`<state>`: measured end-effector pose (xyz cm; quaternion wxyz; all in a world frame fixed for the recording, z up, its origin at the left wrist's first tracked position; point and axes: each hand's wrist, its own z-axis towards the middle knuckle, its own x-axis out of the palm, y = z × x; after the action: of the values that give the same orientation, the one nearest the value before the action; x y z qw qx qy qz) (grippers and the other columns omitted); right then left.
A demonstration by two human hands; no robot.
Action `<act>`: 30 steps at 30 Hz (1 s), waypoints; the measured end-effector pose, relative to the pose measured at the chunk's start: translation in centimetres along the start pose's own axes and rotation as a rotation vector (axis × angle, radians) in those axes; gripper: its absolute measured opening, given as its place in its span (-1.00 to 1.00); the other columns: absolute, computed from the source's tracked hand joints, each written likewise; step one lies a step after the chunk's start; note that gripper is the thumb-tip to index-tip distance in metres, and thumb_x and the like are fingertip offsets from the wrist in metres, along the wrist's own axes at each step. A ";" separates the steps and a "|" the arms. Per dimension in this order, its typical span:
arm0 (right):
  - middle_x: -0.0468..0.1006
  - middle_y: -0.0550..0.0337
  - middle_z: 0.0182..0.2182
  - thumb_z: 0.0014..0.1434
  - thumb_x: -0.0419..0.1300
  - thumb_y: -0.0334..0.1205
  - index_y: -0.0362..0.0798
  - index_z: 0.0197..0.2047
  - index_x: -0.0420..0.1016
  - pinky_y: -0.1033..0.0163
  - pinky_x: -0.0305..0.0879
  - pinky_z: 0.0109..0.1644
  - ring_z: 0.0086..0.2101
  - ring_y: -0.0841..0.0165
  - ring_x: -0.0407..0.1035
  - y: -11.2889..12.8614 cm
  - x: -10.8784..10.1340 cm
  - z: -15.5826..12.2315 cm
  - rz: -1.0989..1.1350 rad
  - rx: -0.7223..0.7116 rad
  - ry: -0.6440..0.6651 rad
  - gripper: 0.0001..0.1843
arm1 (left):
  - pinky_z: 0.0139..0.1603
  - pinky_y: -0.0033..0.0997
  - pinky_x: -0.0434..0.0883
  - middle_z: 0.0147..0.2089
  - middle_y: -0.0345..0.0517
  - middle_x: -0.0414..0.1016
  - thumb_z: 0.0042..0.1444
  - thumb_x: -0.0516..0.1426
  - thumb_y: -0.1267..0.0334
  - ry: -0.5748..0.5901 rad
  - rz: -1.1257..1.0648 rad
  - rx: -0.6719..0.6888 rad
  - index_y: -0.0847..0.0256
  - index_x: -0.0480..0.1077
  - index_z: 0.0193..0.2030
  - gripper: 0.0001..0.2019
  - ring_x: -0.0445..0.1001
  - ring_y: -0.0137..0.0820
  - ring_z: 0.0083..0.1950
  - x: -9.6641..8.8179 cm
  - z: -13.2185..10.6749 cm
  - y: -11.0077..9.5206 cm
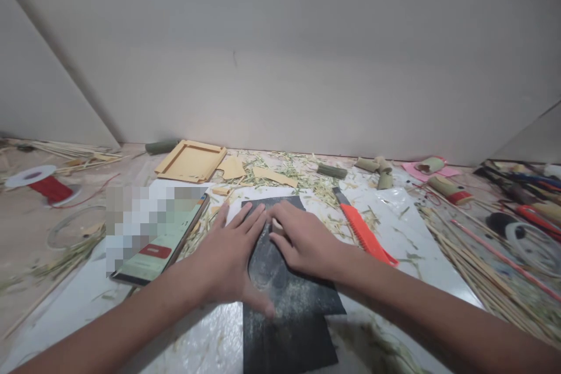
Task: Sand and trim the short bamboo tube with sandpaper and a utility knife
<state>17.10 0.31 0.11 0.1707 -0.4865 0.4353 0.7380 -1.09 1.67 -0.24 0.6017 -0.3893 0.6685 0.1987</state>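
A dark sheet of sandpaper [289, 333] with pale dust on it lies on the white board in front of me; its right edge is cut in a step. My left hand [230, 251] rests flat on its left side, fingers stretched out and thumb spread. Pressed to the upper part of the sheet is my right hand [302, 239], with its fingers curled. A small pale piece seems to show between the right fingertips, too hidden to name. Just beyond the right hand lies a cutter knife [366, 234] with an orange handle.
A phone [169, 251] lies left of my hands. Behind are a yellow tray [195, 163], plant shavings [284, 163] and short green-brown tubes [332, 171]. A red thread spool [52, 188] stands far left. Thin sticks [473, 263] and tools [537, 216] lie at right, before a wall.
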 end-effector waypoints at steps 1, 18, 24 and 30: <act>0.42 0.03 -0.17 0.17 0.05 -0.31 -0.04 -0.11 0.24 0.15 0.23 -0.23 -0.22 0.23 0.30 0.0 0.1 -0.1 0.013 -0.026 0.025 -0.81 | 0.35 0.27 -0.47 0.47 0.11 -0.30 -0.25 0.13 -0.37 0.004 0.000 -0.003 0.30 -0.22 0.44 0.22 -0.34 0.06 0.46 0.0 0.0 0.0; 0.43 0.24 -0.37 0.16 0.18 -0.13 0.04 -0.18 0.11 0.32 0.20 -0.45 -0.46 0.42 0.32 -5.3 -4.7 1.5 1.103 0.254 -0.163 -0.71 | 0.39 0.20 -0.12 0.42 0.01 0.05 -0.06 0.11 -0.35 -0.176 -0.313 -0.113 0.15 0.04 0.39 -0.04 -0.07 0.05 0.43 -2.2 0.6 1.2; 0.44 0.24 -0.36 0.08 0.30 -0.17 -0.01 -0.25 0.21 0.38 0.28 -0.40 -0.41 0.47 0.39 -3.4 -4.3 0.8 1.621 0.262 0.030 -0.68 | 0.21 -0.16 0.32 0.20 -0.14 0.42 0.05 0.24 0.04 -0.553 -0.640 -0.101 0.02 0.30 0.20 -0.44 0.36 -0.22 0.21 -5.0 0.2 -1.4; 0.45 0.28 -0.40 0.09 0.31 -0.12 0.03 -0.25 0.15 0.32 0.22 -0.40 -0.44 0.45 0.33 -2.2 -3.2 0.2 1.407 0.200 0.042 -0.64 | 0.01 -0.37 0.42 -0.12 -0.32 0.61 0.08 0.25 0.22 -0.575 -0.654 0.026 0.00 0.53 -0.14 -0.82 0.53 -0.40 -0.07 -5.3 -0.4 -2.0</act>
<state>19.99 2.30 1.90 -0.3111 -0.0860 0.7150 0.6201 0.06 1.66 5.34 0.7996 -0.5018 0.3177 0.0895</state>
